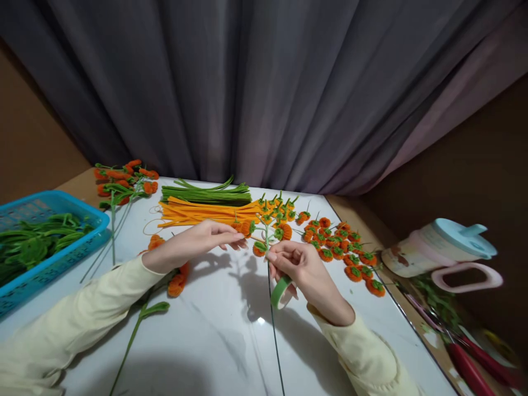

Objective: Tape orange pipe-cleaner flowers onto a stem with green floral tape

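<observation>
One green stem [267, 235], bearing at least three orange heads [283, 231], was held above the middle of the tabletop [231, 341]. Right hand [303, 267]: grip pinched on the stem just below the heads, a roll of green tape [277, 292] at the fingers. Left hand [206, 236]: fingers stretched out just beside the leftmost head; could not tell whether they grasped anything.

Progress, judged from the layout: stem in hand looked part-built. Several stems with orange blooms [117, 175] lay at the far left corner, apparently done. A leafy stem [142, 314] lay by the left forearm toward the near edge, partly hidden.

Left over: loose green-capped heads [325, 254] along the right edge, seemingly unattached. Yellow-orange strips [206, 212] and green strips [206, 194] lay near the far edge, apparently unused. At the left edge, a blue basket [97, 220] held green leaf pieces [33, 250], likely stock. Beyond the right edge: a lidded cup [412, 253] and red-handled tools [468, 368].
</observation>
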`<control>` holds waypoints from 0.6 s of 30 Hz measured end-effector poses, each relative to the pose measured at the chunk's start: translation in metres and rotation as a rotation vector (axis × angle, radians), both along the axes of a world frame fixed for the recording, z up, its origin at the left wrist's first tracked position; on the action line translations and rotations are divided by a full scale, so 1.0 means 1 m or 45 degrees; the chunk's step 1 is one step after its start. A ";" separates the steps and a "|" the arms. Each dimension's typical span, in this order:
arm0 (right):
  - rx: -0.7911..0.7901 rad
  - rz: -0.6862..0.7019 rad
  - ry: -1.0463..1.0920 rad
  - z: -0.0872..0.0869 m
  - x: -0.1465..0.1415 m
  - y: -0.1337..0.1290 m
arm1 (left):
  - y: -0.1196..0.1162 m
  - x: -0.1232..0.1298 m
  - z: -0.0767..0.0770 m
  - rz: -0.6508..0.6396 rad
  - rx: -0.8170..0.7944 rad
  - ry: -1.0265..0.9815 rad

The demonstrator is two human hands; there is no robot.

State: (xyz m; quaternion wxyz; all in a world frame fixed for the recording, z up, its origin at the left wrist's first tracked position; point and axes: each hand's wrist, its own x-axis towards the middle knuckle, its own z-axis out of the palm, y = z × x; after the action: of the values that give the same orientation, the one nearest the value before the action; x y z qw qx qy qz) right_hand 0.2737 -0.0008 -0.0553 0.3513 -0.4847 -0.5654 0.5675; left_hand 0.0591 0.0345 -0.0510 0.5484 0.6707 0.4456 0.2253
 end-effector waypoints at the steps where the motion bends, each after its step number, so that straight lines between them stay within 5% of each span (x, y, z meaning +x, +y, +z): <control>1: 0.035 0.006 -0.043 0.000 -0.001 -0.001 | -0.003 0.004 -0.002 -0.038 -0.036 -0.028; 4: 0.112 0.029 -0.154 -0.002 -0.003 -0.003 | -0.014 0.016 -0.009 -0.123 -0.274 -0.148; 13: 0.277 0.116 -0.330 -0.009 -0.009 -0.012 | -0.030 0.030 -0.022 0.037 -0.837 -0.654; 18: 0.250 0.168 -0.312 -0.010 -0.007 -0.011 | -0.031 0.029 -0.019 -0.011 -0.733 -0.552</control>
State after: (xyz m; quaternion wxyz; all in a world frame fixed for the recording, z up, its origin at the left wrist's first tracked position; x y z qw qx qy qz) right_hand 0.2672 -0.0119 -0.0654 0.2873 -0.4755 -0.6873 0.4679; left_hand 0.0885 0.0031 -0.0695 0.7975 0.4274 0.3614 0.2254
